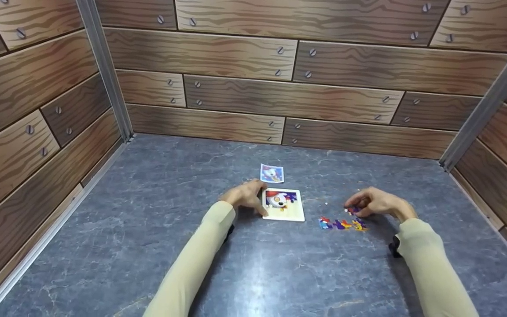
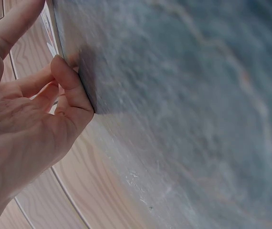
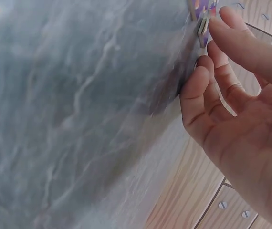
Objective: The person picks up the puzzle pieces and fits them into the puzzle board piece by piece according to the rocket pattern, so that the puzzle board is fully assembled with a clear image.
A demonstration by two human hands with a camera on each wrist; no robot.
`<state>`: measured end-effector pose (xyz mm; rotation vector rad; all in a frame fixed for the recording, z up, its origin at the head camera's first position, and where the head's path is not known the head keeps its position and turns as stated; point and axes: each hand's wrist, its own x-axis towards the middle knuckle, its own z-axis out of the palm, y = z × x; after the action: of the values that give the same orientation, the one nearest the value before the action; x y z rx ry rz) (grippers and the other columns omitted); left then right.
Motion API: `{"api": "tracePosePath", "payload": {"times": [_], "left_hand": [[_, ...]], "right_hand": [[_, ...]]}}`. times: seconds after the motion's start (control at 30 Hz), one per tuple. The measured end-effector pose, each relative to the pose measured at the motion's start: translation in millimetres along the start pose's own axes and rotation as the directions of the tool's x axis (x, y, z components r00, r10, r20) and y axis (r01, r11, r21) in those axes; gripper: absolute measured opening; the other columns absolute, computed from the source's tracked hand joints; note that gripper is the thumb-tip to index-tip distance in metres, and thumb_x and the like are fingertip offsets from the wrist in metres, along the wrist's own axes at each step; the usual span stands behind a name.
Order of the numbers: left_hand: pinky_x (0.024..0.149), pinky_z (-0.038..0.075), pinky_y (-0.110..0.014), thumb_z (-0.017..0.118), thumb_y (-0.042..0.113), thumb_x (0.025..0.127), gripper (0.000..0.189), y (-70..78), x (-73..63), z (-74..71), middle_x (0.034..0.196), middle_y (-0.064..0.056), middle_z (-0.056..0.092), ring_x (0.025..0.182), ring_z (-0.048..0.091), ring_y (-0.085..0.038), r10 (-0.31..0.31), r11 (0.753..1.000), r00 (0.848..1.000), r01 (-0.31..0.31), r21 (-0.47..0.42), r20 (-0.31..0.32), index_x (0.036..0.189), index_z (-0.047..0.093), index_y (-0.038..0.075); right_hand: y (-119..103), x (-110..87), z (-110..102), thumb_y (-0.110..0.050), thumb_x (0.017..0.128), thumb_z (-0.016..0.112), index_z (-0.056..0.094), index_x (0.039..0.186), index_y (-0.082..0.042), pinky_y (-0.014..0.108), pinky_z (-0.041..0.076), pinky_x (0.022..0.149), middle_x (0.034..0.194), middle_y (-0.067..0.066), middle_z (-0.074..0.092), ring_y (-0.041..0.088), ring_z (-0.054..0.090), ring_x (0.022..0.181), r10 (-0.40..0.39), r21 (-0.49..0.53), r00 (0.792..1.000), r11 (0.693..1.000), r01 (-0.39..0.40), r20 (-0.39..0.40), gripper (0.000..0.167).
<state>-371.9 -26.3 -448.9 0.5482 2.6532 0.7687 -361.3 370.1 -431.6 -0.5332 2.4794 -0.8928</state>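
It's a wkspace booth (image 1: pixel 104 246) w/ wood-print walls (image 1: pixel 236 52) & metal posts (image 1: pixel 105 66).

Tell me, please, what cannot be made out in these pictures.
Head: finer details of picture card, too small.
Head: exact number of loose puzzle pieces, partly behind right hand.
Left wrist: picture on puzzle board, nearly edge-on, cut by top edge.
Right wrist: loose puzzle pieces, cut by top edge.

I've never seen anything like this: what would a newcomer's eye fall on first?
Probably the pale square puzzle board, only partly filled, at the bare left hand on the blue-grey marbled tabletop. Next come the small multicoloured jigsaw pieces by the bare right hand. Behind stands a brown wood-patterned wall.
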Motion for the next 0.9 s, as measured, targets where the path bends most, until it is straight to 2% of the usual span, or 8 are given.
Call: {"api": "tracePosePath", "payload": {"times": [0.13,0.23,0.4,0.53,0.7,0.9], "left_hand": [[0.115,0.034,-0.039,0.088,0.022,0.072,0.079,2.4,1.4,-1.3,0.144,-0.011,0.046,0.132,0.043,-0.026,0.007,1.000,1.000,-0.007,0.004,0.002,0.139,0.049,0.007],[0.114,0.035,-0.039,0.088,0.022,0.072,0.080,2.8,1.8,-1.4,0.143,-0.011,0.047,0.130,0.044,-0.025,0.009,1.000,1.000,-0.009,-0.002,0.003,0.139,0.049,0.006],[0.115,0.034,-0.039,0.088,0.022,0.071,0.081,2.2,1.0,-1.8,0.142,-0.011,0.047,0.131,0.044,-0.026,0.005,1.000,1.000,-0.005,-0.009,0.000,0.140,0.049,0.006],[0.115,0.034,-0.039,0.089,0.022,0.071,0.081,2.2,0.7,-2.3,0.142,-0.011,0.047,0.131,0.044,-0.026,0.007,1.000,1.000,-0.007,-0.003,-0.006,0.140,0.049,0.006],[0.115,0.034,-0.038,0.088,0.023,0.071,0.082,1.8,0.2,-1.3,0.142,-0.011,0.047,0.130,0.044,-0.025,0.002,1.000,1.000,-0.002,-0.001,-0.004,0.141,0.048,0.006],[0.115,0.034,-0.038,0.088,0.024,0.072,0.080,-0.8,-0.2,-0.1,0.141,-0.011,0.047,0.131,0.044,-0.025,-0.004,1.000,1.000,0.004,0.007,-0.005,0.139,0.049,0.007]], "right_hand": [[2.1,-0.3,-0.6,0.003,0.081,0.071,0.066,0.121,0.002,0.020,0.051,0.077,0.116,0.021,0.066,0.022,0.059,0.100,-0.026,-0.032,1.000,0.999,0.026,0.002,0.040],[2.9,0.8,-0.4,0.003,0.080,0.071,0.064,0.122,0.003,0.021,0.048,0.078,0.112,0.020,0.065,0.022,0.057,0.097,-0.050,-0.073,0.999,0.996,0.050,-0.007,0.042],[1.4,3.2,-0.6,0.003,0.081,0.071,0.060,0.125,0.004,0.022,0.047,0.076,0.106,0.015,0.061,0.020,0.053,0.093,-0.008,-0.079,0.999,0.997,0.006,-0.033,0.045],[0.4,4.0,-0.9,0.004,0.081,0.070,0.062,0.121,0.004,0.023,0.048,0.077,0.105,0.012,0.061,0.020,0.053,0.094,0.043,-0.055,0.998,0.997,-0.046,-0.049,0.041],[-0.5,4.3,2.6,0.005,0.081,0.070,0.064,0.116,0.003,0.026,0.048,0.077,0.103,0.012,0.064,0.019,0.054,0.092,0.045,-0.058,0.997,0.997,-0.049,-0.069,0.035],[-5.9,6.8,8.5,0.009,0.080,0.067,0.065,0.107,0.001,0.029,0.046,0.072,0.096,0.012,0.062,0.020,0.053,0.085,0.050,-0.040,0.989,0.998,-0.056,-0.137,0.028]]}}
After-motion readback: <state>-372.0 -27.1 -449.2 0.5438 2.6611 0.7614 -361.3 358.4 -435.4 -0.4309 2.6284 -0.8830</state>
